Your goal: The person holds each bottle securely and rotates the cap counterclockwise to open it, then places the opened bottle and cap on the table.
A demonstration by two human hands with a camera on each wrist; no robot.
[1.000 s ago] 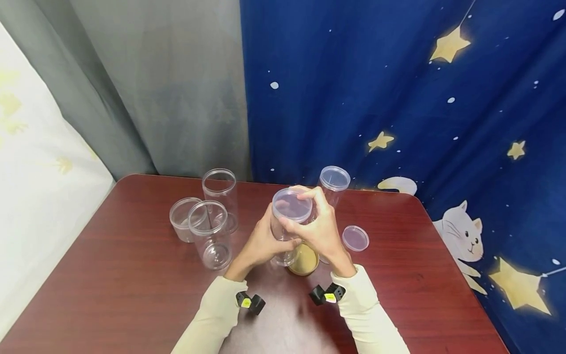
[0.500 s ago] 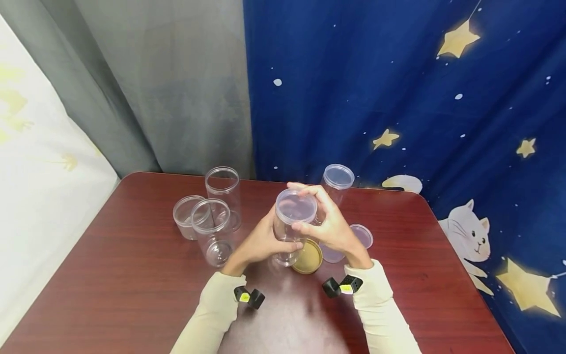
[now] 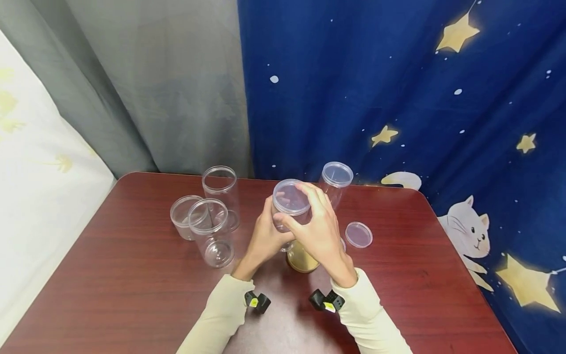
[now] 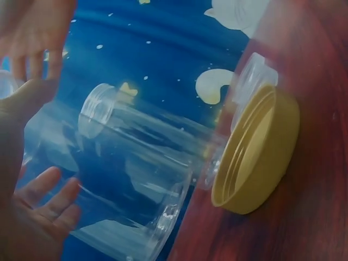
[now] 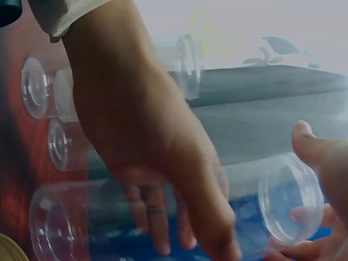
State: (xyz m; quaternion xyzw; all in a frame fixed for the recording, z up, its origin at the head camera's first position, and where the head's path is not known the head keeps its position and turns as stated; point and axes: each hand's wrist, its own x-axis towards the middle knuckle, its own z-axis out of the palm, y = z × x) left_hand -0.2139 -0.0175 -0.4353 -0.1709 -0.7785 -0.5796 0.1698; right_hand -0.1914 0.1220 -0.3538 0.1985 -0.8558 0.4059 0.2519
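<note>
Between my hands stands a tall clear plastic jar (image 5: 130, 217) with a clear screw lid (image 3: 289, 196) on top. My left hand (image 3: 265, 237) holds the jar's body, thumb on the near side and fingers round the far side. At the top, my right hand (image 3: 317, 230) grips the lid's rim between thumb and fingers. In the left wrist view the jar's bottom overlaps the dark table near a gold lid (image 4: 266, 157). This gold lid lies with its threaded inside up, partly hidden by my right hand in the head view.
To the left stand two tall open jars, the nearer jar (image 3: 214, 246) and the farther jar (image 3: 221, 182), beside a short jar (image 3: 181, 226). Behind my right hand is a lidded jar (image 3: 337, 177). A loose clear lid (image 3: 359, 235) lies to the right; another is mostly hidden.
My right hand has turned inward over the lid, now covering more of the jar and gold lid. The jar has shifted slightly toward the back. Other items rest where they were.
</note>
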